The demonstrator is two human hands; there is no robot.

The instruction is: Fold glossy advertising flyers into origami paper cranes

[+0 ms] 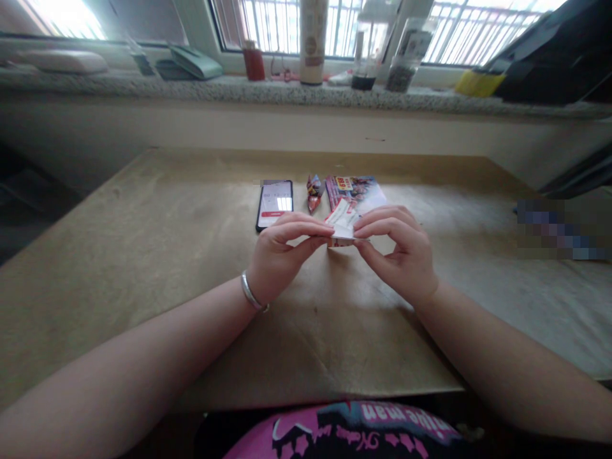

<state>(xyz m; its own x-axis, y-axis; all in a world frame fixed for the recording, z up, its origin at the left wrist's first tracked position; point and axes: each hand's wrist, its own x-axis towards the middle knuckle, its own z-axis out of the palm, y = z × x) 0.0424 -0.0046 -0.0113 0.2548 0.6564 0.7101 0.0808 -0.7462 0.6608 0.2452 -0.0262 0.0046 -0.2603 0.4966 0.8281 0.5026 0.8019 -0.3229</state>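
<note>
Both hands meet over the middle of a brown paper-covered table (143, 255). My left hand (280, 252), with a silver bangle on the wrist, pinches the left side of a small folded piece of printed paper (342, 226). My right hand (399, 248) pinches its right side. The paper is white with red print and partly hidden by my fingers. Just behind it lie a small folded colourful paper shape (314, 192) and a colourful printed leaflet (356, 190).
A phone (275, 204) with a lit screen lies behind my left hand. The stone window sill (191, 89) at the back carries a red cup (254, 62), a tall container (312, 41), jars and a yellow thing (478, 83). A blurred patch sits at the right.
</note>
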